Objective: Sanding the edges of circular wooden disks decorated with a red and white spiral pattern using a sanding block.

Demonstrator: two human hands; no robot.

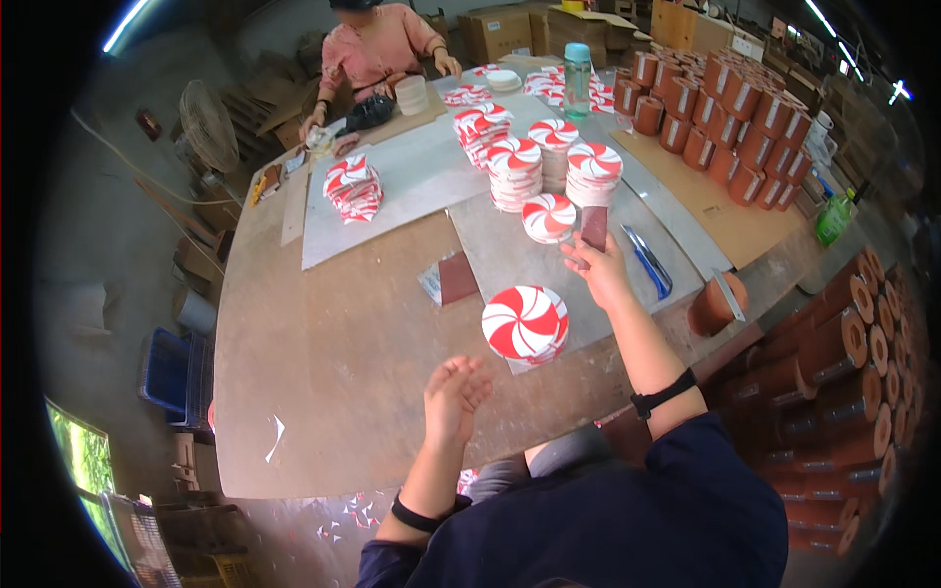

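Note:
My right hand (600, 272) reaches out over the table and grips a small dark-red sanding block (594, 227), close to a short pile of red-and-white swirl discs (549, 218). My left hand (454, 395) hovers near the table's front edge, fingers apart, holding nothing. Between the two hands lies a low stack of red-and-white swirl discs (525, 323) on a grey board (510, 257). Taller stacks of the same discs (514, 172) stand farther back.
A brown sandpaper sheet (457, 278) and a blue utility knife (647, 261) lie on the wooden table (333, 372). Brown rolls (725, 127) crowd the right side and floor. A water bottle (577, 80) stands at the back. Another person (377, 49) works at the far end.

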